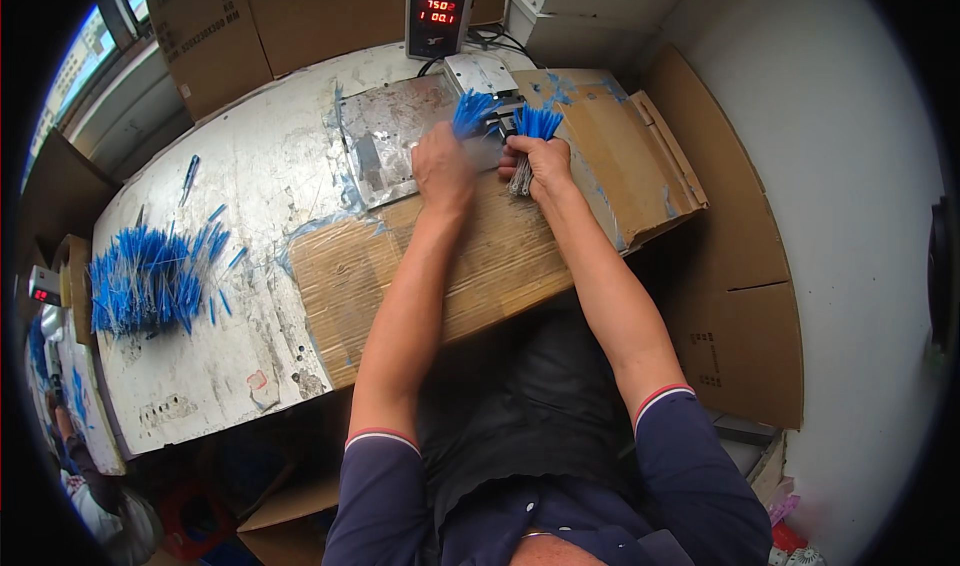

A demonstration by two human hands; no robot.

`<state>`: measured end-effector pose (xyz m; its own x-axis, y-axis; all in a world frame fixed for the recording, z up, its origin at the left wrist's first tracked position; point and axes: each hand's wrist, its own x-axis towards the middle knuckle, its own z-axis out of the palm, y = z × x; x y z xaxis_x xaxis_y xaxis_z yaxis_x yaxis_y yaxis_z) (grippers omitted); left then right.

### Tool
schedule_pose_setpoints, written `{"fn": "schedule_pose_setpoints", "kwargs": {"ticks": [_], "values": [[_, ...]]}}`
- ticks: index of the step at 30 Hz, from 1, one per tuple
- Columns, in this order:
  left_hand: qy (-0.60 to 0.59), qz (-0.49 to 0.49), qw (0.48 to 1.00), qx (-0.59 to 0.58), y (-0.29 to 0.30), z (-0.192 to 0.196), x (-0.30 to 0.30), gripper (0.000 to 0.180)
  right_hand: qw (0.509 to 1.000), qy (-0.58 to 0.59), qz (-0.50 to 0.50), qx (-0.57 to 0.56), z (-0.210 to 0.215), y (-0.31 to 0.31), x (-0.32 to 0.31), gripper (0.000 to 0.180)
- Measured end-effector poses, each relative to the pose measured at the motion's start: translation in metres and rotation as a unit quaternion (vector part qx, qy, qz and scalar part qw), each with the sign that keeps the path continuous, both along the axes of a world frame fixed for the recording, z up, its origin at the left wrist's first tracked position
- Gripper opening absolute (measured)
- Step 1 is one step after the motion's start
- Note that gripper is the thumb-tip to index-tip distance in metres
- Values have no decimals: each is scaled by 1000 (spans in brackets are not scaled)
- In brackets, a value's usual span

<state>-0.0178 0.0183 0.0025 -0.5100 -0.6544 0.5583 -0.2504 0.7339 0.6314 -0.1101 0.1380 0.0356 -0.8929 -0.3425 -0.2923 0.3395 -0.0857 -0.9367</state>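
Observation:
My right hand (548, 162) is wrapped round a bundle of thin blue-tipped wires (538, 122); the blue ends fan out above the fist and pale, silvery ends hang below it. Slightly blurred, my left hand (443, 171) is closed at the base of a second blue-tipped bunch (474, 112), whose lower part is hidden by the fingers. Between the two bunches sits a small dark metal fixture (505, 124), partly covered by the hands. Behind it stands a light box-shaped device (480, 72) on the metal plate (385, 141).
A large pile of blue-tipped wires (150, 281) lies on the white table (270, 336) at left, with a pen-like tool (189, 179) beyond it. A counter with a red display (438, 16) stands at the back. Cardboard (460, 256) covers the front edge; a cardboard box (640, 166) is at right.

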Motion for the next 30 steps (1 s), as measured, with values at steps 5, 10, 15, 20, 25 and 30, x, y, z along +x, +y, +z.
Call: {"fn": "schedule_pose_setpoints", "kwargs": {"ticks": [5,10,15,20,25,30], "values": [[0,-15,1000,6,1,3,3,17,999,3,16,-42,1,9,5,13],[-9,-19,1000,16,-1,0,3,17,992,19,62,-107,-1,15,10,18],[-13,-23,999,27,0,0,2,20,991,47,65,-112,-2,16,14,18],[-15,-35,999,5,-2,-2,3,19,990,84,33,-112,-3,15,16,17],[-29,-63,997,-43,-2,-4,1,18,996,26,39,-76,-1,16,13,18],[-11,-11,993,114,1,3,1,10,994,22,78,-76,2,13,23,19]]}}
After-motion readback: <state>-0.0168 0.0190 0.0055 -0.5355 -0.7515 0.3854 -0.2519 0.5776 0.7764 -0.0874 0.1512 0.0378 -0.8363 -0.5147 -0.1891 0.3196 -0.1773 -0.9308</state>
